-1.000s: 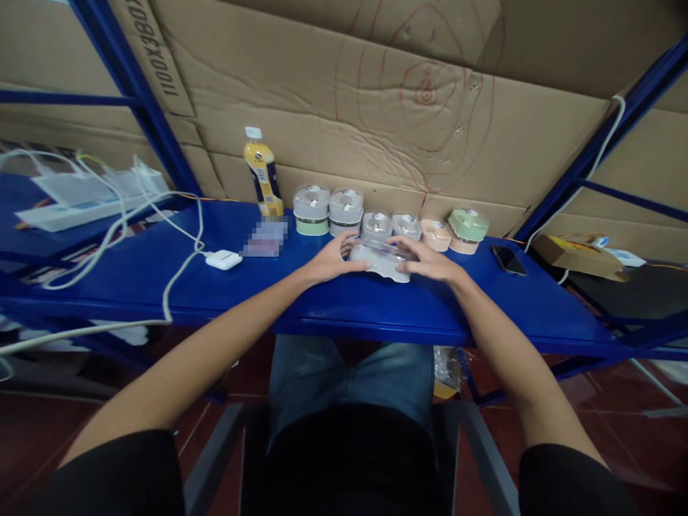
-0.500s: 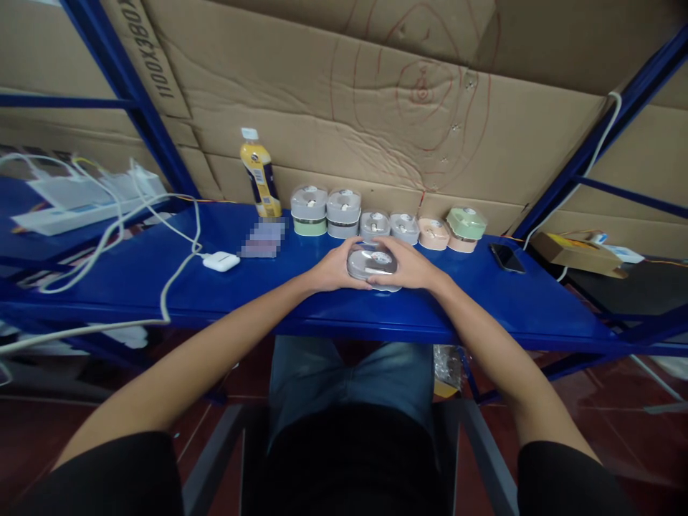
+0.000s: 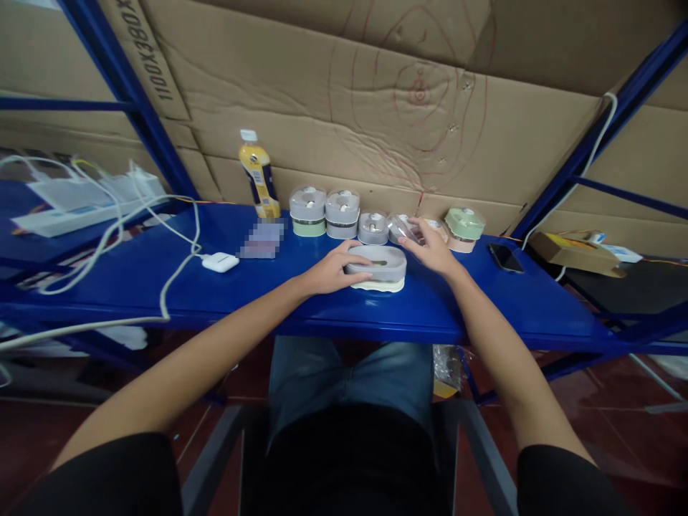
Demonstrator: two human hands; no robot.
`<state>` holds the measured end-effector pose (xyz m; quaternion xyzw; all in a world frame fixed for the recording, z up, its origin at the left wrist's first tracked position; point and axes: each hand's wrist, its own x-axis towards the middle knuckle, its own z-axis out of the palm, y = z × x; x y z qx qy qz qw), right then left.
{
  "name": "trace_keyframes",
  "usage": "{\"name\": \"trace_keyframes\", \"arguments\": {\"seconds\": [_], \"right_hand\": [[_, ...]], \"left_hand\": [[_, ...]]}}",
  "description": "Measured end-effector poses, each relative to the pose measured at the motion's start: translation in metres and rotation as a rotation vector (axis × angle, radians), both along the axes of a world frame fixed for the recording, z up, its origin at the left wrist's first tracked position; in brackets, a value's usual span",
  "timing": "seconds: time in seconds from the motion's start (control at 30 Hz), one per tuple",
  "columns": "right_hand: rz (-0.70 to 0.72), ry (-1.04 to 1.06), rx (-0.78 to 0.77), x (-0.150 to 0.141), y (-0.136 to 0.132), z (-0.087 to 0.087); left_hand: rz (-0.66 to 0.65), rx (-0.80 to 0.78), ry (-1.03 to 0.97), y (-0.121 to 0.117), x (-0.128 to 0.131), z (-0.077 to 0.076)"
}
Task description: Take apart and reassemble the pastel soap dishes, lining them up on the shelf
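The box (image 3: pixel 391 273), grey and uncovered, stands near the middle of the table's (image 3: pixel 446 304) front edge, on a cream base (image 3: pixel 390 286). Its inside is hollow, with a small brownish patch at the bottom, too small to make out. The left hand (image 3: pixel 329 274) is half curled round its left end, thumb in front and fingers behind. The right hand (image 3: pixel 431 249), just beyond the right end, pinches a clear lid (image 3: pixel 398 228) between thumb and fingers, tilted and apart from the box.

Along the back edge, from the left, stand a yellow bottle (image 3: pixel 261 183), upright; a grey-and-green stack (image 3: pixel 308 210); a grey stack (image 3: pixel 342 213); a small grey tub (image 3: pixel 373 228); a peach tub (image 3: pixel 441 231), partly behind the right hand; and a green-and-peach stack (image 3: pixel 464 229). Clear tops cover the stacks; their contents cannot be told. A phone (image 3: pixel 505 257) lies toward the back right corner.
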<state>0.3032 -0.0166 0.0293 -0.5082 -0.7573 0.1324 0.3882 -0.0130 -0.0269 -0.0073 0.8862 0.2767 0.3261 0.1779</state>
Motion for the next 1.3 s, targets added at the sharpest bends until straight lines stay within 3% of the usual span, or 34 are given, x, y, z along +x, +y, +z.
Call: {"name": "trace_keyframes", "arguments": {"seconds": [0.13, 0.27, 0.5, 0.7, 0.83, 0.93, 1.07, 1.3], "right_hand": [[-0.013, -0.066, -0.023, 0.013, 0.000, 0.008], [0.089, -0.175, -0.141, 0.030, 0.000, 0.014], [0.181, -0.302, -0.337, 0.030, -0.002, 0.014], [0.213, -0.306, -0.326, 0.028, -0.001, 0.012], [0.146, -0.305, -0.330, 0.031, -0.001, 0.014], [0.053, -0.250, -0.246, 0.038, 0.001, 0.018], [-0.007, -0.107, -0.086, 0.039, -0.001, 0.022], [0.323, -0.160, -0.020, -0.003, -0.015, 0.019]], "left_hand": [[0.179, 0.018, -0.069, 0.015, -0.017, 0.001], [0.330, -0.032, -0.038, 0.032, -0.039, -0.001], [0.379, -0.088, 0.028, 0.041, -0.044, -0.004], [0.345, -0.045, -0.044, 0.035, -0.041, -0.001], [0.176, 0.013, -0.085, 0.020, -0.027, 0.003], [0.058, 0.017, -0.088, 0.009, -0.011, 0.005], [0.024, -0.013, -0.047, 0.003, 0.006, 0.006], [0.009, -0.082, -0.035, 0.008, 0.014, 0.001]]}}
